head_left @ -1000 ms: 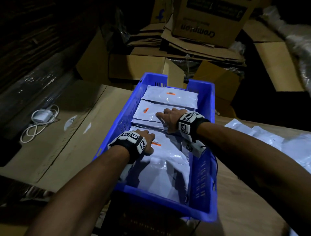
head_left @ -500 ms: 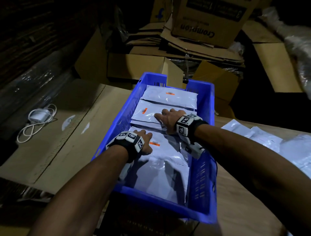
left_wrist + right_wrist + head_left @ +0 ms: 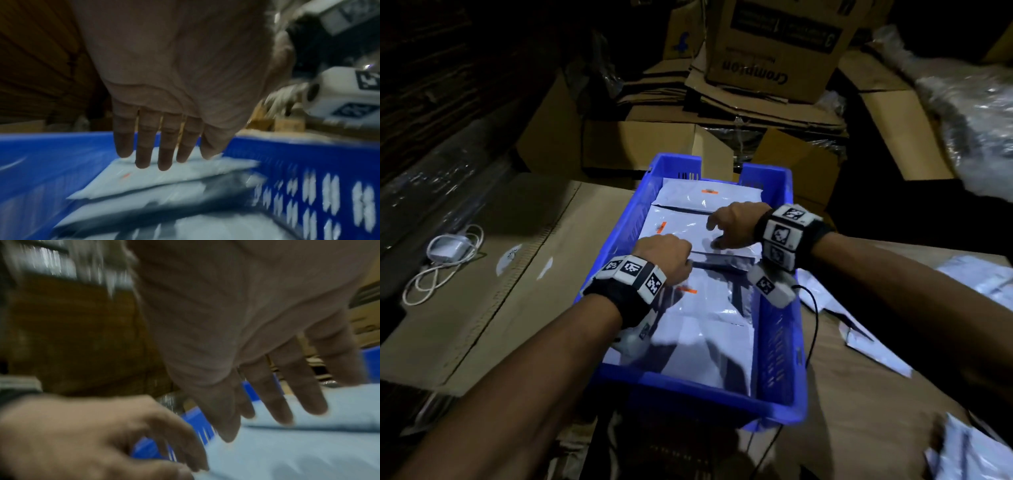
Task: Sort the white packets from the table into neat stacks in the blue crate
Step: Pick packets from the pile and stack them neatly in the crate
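Both hands have lifted slightly off the white plastic packets (image 3: 688, 236) stacked in the blue slotted plastic crate (image 3: 777, 346). The left hand (image 3: 666, 262) and right hand (image 3: 736, 222) hover, fingers (image 3: 144, 146) relaxed, holding nothing. That stack looks settled; loose packets on the tabletop (image 3: 859, 394) remain.

Both hands lifted off packets: left hand (image 3: 666, 255), right hand (image 3: 736, 222).

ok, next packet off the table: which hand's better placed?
Right hand, probably. The loose packets lie on the table right of the blue crate, on that arm's side, and its fingers are spread, holding nothing. The left hand is over the crate's left half, farther from them.
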Tool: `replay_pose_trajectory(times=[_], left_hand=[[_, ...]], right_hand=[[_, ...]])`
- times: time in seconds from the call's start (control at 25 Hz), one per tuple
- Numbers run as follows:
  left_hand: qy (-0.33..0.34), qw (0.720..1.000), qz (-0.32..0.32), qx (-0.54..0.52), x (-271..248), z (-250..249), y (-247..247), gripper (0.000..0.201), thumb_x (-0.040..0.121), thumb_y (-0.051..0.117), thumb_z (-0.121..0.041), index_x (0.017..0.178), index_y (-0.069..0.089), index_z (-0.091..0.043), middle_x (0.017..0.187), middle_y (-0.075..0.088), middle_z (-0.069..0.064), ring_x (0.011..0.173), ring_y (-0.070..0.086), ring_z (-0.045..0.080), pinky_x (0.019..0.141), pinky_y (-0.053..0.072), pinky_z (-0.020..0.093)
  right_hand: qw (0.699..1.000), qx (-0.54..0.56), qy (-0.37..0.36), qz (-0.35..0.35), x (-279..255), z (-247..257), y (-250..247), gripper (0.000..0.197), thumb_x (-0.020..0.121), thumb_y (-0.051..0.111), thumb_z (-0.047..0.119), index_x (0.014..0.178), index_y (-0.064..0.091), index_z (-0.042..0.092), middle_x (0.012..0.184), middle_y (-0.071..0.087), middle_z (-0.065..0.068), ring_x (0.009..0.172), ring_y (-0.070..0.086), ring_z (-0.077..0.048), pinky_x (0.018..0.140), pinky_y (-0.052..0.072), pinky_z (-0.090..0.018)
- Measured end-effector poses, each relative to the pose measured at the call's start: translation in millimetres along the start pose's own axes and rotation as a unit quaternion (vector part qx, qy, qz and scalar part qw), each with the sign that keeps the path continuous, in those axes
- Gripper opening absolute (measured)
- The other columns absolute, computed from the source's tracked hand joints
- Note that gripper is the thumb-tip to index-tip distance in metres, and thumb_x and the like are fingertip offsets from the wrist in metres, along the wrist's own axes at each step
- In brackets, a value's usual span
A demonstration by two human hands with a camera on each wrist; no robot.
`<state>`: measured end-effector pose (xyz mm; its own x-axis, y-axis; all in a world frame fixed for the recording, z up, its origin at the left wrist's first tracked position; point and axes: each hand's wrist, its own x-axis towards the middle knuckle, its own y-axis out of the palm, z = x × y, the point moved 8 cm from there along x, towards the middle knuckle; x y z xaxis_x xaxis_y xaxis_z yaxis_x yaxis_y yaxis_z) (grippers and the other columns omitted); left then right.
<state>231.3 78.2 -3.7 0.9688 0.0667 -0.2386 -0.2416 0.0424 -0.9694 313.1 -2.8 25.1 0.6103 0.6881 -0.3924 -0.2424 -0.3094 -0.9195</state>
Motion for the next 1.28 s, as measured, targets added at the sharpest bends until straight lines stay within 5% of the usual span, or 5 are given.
replay_pose_trajectory(times=[0.4,0.72,1.0,1.16,1.28], left_hand=[[0.175,0.964,-0.199,-0.011,-43.3,-152.8,-119.9,0.031,0.098,0.039,-0.036,0.107,0.058,-0.014,0.110,0.063,0.012,0.105,0.055,0.035,0.070,0.030,0.036],[0.297,0.948,-0.115,0.001,11.5,-327.0,-87.1,0.024,0.098,0.038,-0.036,0.095,0.052,-0.016,0.106,0.063,0.011,0.096,0.057,0.033,0.068,0.037,0.036],[0.132,0.975,0.086,-0.157,127.2,-362.9,39.0,0.050,0.095,0.048,-0.032,0.139,0.042,-0.010,0.138,0.049,0.017,0.118,0.052,0.036,0.085,0.042,0.035],[0.058,0.972,0.119,-0.193,150.4,-354.0,80.7,0.063,0.095,0.051,-0.031,0.149,0.027,-0.012,0.153,0.031,0.015,0.135,0.038,0.035,0.105,0.036,0.039],[0.044,0.971,0.131,-0.194,158.0,-350.5,98.5,0.057,0.092,0.050,-0.033,0.142,0.035,-0.010,0.145,0.039,0.016,0.131,0.042,0.035,0.100,0.037,0.038]], right_hand=[[0.894,0.272,0.270,-0.233,-231.8,-114.0,53.6,0.037,0.092,0.058,0.044,0.125,0.061,0.026,0.117,0.067,0.002,0.109,0.061,-0.022,0.090,0.050,-0.040],[0.816,0.311,0.451,-0.186,-312.3,-180.4,190.9,0.042,0.095,0.049,0.038,0.133,0.054,0.021,0.130,0.062,-0.005,0.117,0.057,-0.027,0.090,0.048,-0.038],[0.704,0.508,0.460,-0.184,-295.4,-269.4,260.7,0.040,0.091,0.058,0.029,0.130,0.058,0.018,0.126,0.063,-0.004,0.117,0.057,-0.025,0.099,0.043,-0.033],[0.636,0.627,0.411,-0.185,-232.3,-299.6,286.9,0.034,0.074,0.064,0.040,0.106,0.061,0.028,0.093,0.055,0.004,0.086,0.052,-0.017,0.079,0.045,-0.030],[0.613,0.662,0.401,-0.158,-204.0,-307.8,278.9,0.058,0.090,0.061,0.031,0.140,0.042,0.008,0.118,0.055,-0.010,0.109,0.058,-0.028,0.083,0.048,-0.031]])
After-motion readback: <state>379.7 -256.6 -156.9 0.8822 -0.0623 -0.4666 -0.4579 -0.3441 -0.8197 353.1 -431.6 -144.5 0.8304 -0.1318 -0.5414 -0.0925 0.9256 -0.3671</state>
